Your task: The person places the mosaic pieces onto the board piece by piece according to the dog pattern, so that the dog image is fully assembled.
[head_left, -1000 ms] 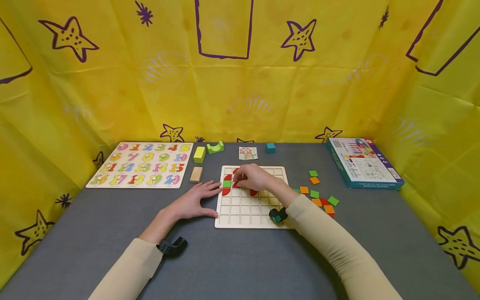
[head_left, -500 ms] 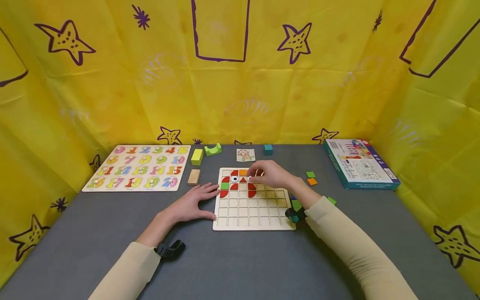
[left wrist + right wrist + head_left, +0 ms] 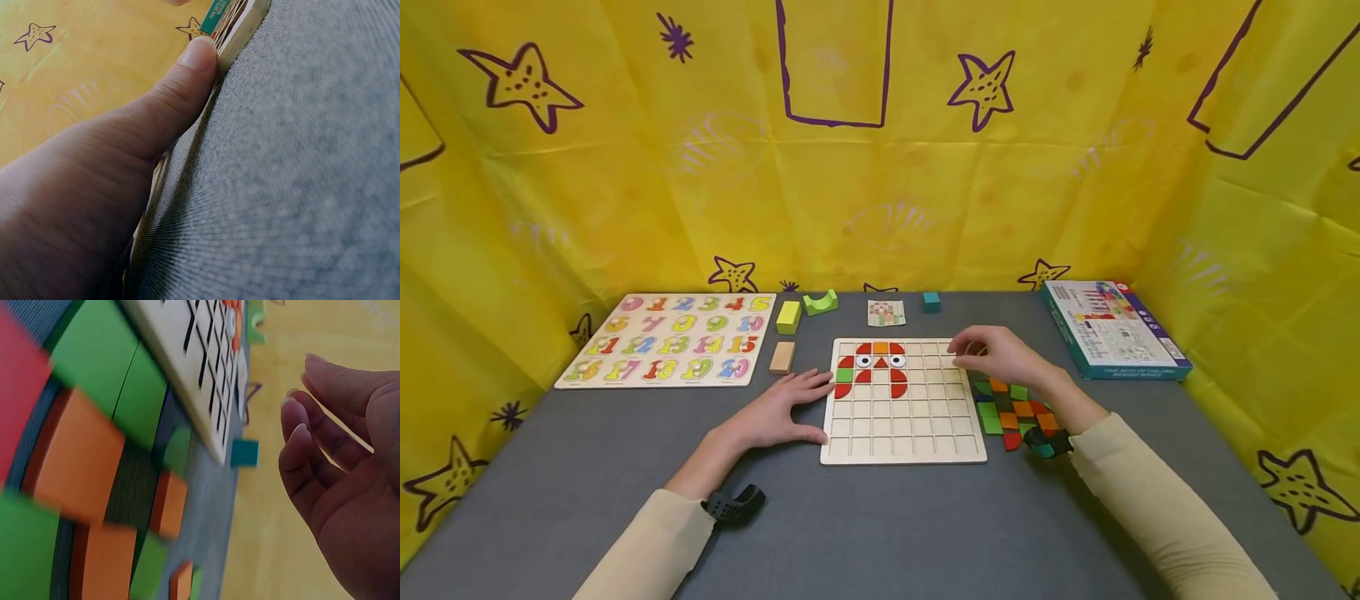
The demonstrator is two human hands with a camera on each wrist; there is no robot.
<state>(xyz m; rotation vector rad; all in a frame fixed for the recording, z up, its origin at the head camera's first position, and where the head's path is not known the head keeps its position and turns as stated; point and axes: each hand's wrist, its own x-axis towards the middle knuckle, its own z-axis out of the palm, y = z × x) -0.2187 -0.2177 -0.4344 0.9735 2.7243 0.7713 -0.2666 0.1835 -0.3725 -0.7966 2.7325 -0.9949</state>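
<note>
A pale wooden grid board (image 3: 901,427) lies on the grey table, its upper left cells filled with red curved tiles, a green square tile (image 3: 845,375), an orange tile (image 3: 881,347), a red triangle and two white eye tiles (image 3: 897,362). My left hand (image 3: 775,410) rests at the board's left edge with fingers spread; in the left wrist view the thumb (image 3: 187,75) touches the edge. Over the board's upper right corner hovers my right hand (image 3: 1003,358), fingers loosely bent. The right wrist view shows nothing between its fingertips (image 3: 294,412).
Loose green, orange and red tiles (image 3: 991,419) lie right of the board. Behind it are a small picture card (image 3: 886,313) and a teal cube (image 3: 931,302). A number puzzle (image 3: 666,342) and several blocks (image 3: 788,317) stand left; a game box (image 3: 1112,329) is far right.
My right hand has let go of the second eye tile, which now sits in the grid, and moved right, off the filled cells. The left hand keeps its place at the board.
</note>
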